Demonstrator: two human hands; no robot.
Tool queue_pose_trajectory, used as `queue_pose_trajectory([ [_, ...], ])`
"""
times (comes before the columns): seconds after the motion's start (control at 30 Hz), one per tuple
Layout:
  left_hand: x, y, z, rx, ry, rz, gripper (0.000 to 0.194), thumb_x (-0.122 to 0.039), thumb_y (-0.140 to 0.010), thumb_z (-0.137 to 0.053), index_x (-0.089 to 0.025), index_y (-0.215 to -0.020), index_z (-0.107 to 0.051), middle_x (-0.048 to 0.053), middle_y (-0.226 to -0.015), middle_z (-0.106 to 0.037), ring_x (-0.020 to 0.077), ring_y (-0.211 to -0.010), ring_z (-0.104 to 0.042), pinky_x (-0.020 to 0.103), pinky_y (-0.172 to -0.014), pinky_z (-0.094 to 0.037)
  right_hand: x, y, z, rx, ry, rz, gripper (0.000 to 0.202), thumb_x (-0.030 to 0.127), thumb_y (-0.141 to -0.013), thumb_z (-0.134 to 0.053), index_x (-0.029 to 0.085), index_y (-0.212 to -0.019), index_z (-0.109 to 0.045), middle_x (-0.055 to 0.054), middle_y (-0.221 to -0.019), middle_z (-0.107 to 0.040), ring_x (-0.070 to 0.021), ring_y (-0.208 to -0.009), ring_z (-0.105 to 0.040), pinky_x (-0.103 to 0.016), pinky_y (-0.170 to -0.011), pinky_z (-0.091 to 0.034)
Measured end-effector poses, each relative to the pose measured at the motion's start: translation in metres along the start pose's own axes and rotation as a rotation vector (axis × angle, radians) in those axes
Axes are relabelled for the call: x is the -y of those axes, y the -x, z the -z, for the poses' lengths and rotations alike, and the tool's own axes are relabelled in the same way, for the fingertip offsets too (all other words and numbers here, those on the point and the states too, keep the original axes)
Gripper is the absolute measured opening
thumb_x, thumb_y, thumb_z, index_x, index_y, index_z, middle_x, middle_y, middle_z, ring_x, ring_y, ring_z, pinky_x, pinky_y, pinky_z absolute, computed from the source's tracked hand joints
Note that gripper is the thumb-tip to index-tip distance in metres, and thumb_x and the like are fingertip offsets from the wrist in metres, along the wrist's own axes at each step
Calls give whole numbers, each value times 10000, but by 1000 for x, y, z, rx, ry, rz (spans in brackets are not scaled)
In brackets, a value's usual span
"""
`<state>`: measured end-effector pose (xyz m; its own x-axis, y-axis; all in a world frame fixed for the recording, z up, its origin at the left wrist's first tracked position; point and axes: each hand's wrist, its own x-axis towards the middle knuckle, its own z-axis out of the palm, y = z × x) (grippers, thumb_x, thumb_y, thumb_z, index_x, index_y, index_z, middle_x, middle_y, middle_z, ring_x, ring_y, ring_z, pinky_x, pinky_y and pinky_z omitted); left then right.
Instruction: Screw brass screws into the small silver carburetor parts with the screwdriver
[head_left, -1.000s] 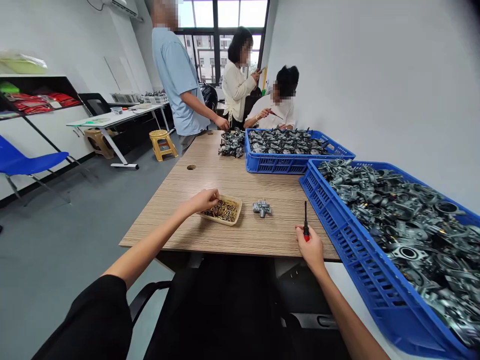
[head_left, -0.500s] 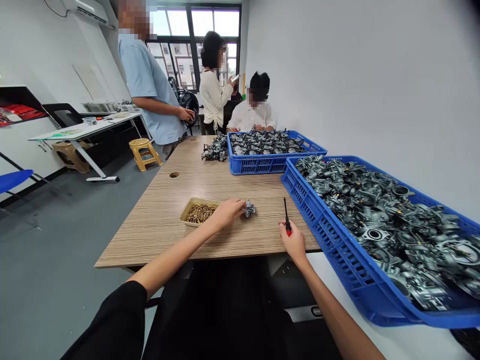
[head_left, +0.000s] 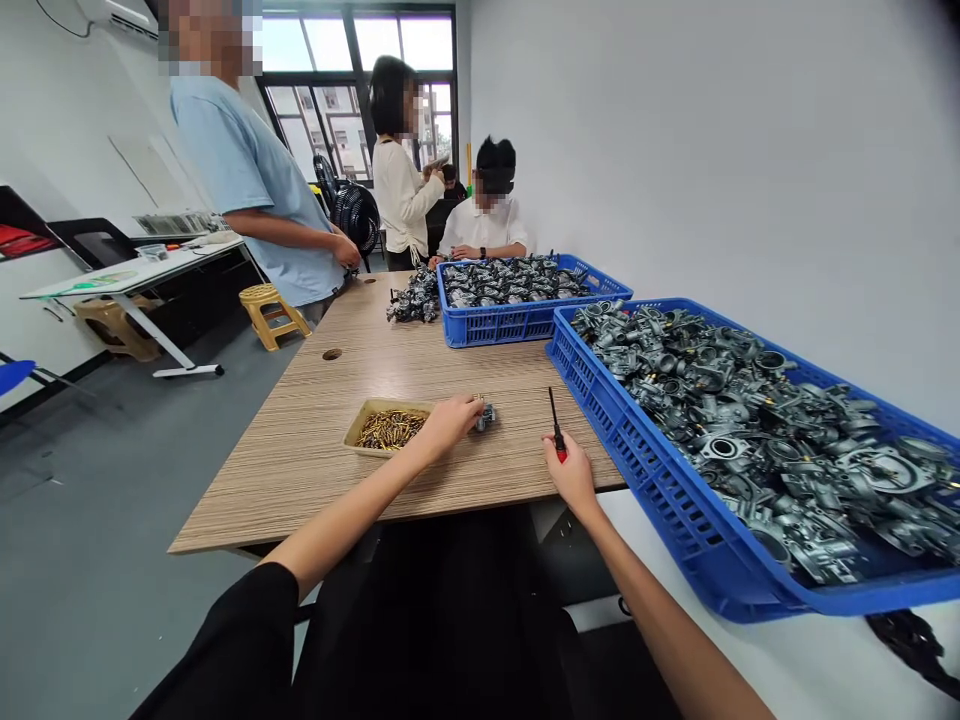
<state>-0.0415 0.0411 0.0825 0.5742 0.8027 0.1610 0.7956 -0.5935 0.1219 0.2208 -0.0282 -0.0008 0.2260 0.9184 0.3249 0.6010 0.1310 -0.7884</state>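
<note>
My left hand (head_left: 452, 422) is at a small grey metal part (head_left: 487, 417) on the wooden table, its fingers pressed together at the part's left side; whether something small is pinched there is too small to tell. My right hand (head_left: 571, 470) is closed around the red handle of a screwdriver (head_left: 556, 425), whose dark shaft points away from me. Left of the metal part, partly behind my left forearm, sits a tan tray (head_left: 350, 437) of small brass pieces (head_left: 390, 428).
A blue crate (head_left: 637, 440) heaped with metal parts stands at the right. Behind it are a second blue crate (head_left: 495, 328) and a pile of parts (head_left: 415, 298). Three people are beyond the table; one in light blue (head_left: 247, 180) stands at its left edge.
The whole view has shifted, with the table and crates now a little further left. Both hands keep nearly the same places beside the metal part and on the screwdriver.
</note>
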Motion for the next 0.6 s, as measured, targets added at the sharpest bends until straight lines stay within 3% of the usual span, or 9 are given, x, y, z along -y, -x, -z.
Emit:
queue_pose_trajectory([
  [0.6,-6,1,-11,-47,-54,-28,209,-278,-1058,-438,-194,-1056,-629,97,-1042,-677,225,-974,-646,284,-777,-486,0,0,0,-9,-8,4,362,511,-896,-485,208,-950,-675,-117,-952,-771,-287,-900,-709,-387,-839,-512],
])
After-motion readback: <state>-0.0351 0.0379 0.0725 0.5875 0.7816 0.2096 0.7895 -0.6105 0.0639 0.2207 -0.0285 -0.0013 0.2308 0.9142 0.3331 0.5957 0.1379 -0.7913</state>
